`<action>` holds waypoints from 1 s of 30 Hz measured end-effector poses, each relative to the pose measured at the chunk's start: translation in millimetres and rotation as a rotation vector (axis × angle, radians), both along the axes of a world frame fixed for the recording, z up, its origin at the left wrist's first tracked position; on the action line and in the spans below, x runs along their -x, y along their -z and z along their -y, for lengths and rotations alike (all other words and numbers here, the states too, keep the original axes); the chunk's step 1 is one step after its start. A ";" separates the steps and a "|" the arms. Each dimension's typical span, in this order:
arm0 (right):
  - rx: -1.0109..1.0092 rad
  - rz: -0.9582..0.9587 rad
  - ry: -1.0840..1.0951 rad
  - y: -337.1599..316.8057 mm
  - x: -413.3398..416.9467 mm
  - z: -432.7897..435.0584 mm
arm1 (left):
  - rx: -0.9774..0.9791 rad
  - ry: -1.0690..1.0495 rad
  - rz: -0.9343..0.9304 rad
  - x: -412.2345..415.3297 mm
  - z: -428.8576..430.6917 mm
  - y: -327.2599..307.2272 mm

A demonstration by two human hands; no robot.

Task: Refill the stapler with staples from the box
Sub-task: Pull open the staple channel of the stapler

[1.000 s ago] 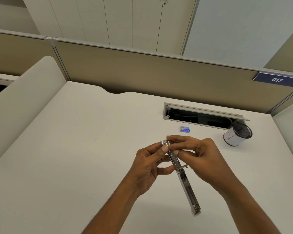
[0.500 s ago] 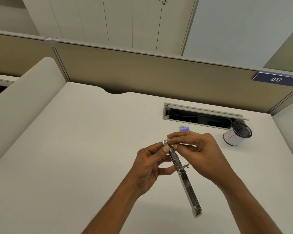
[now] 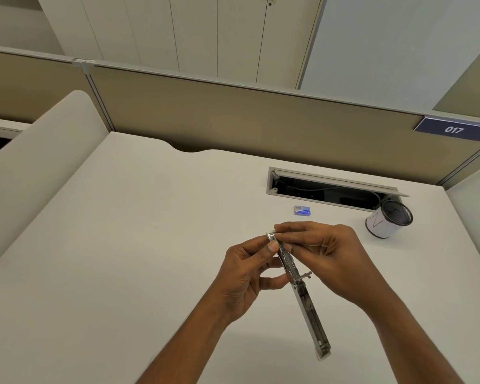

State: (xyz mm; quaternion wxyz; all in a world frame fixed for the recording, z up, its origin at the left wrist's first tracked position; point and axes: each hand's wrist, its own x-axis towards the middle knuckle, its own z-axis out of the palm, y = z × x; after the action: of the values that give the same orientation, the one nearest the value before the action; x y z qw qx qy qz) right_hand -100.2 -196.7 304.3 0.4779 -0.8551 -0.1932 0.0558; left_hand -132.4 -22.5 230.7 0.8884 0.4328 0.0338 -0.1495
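A metal stapler (image 3: 305, 297) is swung fully open into one long strip, held above the white desk. My left hand (image 3: 247, 273) pinches its far half between thumb and fingers. My right hand (image 3: 327, 259) presses thumb and fingertips on the same far end, over the staple channel. Whether staples lie under those fingertips is hidden. The near half hangs free towards me. A small blue staple box (image 3: 302, 210) lies on the desk beyond my hands, untouched.
A white cup with a dark mesh rim (image 3: 388, 219) stands at the right. Behind the box is an open cable slot (image 3: 330, 189) in the white desk (image 3: 122, 245). A beige partition (image 3: 233, 117) closes off the back.
My right-hand fingers have shifted slightly along the stapler's far end. The stapler's near end has dipped a little lower. The box has not moved.
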 end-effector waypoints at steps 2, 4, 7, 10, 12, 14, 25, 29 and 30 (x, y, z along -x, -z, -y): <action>-0.007 0.012 -0.006 -0.6 0.9 0.7 | 0.006 -0.002 -0.004 -0.1 0.0 -0.2; -0.016 0.014 -0.004 -0.6 1.9 0.8 | 0.006 -0.002 -0.003 -0.2 -0.2 -0.4; -0.042 -0.016 0.003 -0.4 2.7 0.1 | 0.000 -0.004 -0.004 -0.2 -0.5 -0.2; -0.048 -0.070 0.011 -1.5 3.3 -0.6 | 0.000 -0.006 -0.009 0.5 -0.2 -0.2; -0.054 -0.110 0.011 -1.7 3.2 0.0 | -0.003 -0.010 -0.014 0.9 -0.4 -0.1; -0.055 -0.144 0.006 -1.2 3.5 0.8 | -0.005 -0.012 -0.022 1.3 -0.7 -0.5; -0.108 -0.204 0.018 2.0 8.7 4.5 | 0.015 -0.015 -0.044 2.7 2.0 1.7; -0.276 -0.256 0.064 4.7 10.5 9.5 | 0.047 -0.002 -0.032 2.1 1.6 0.9; -0.322 -0.270 0.089 5.5 11.2 10.4 | 0.046 -0.002 -0.028 1.8 1.6 0.6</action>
State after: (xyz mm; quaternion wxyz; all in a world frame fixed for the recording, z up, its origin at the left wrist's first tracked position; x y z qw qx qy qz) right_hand -111.4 -207.1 298.9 0.6317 -0.7603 -0.0959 0.1170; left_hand -134.2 -24.1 230.1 0.8976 0.4103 0.0434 -0.1554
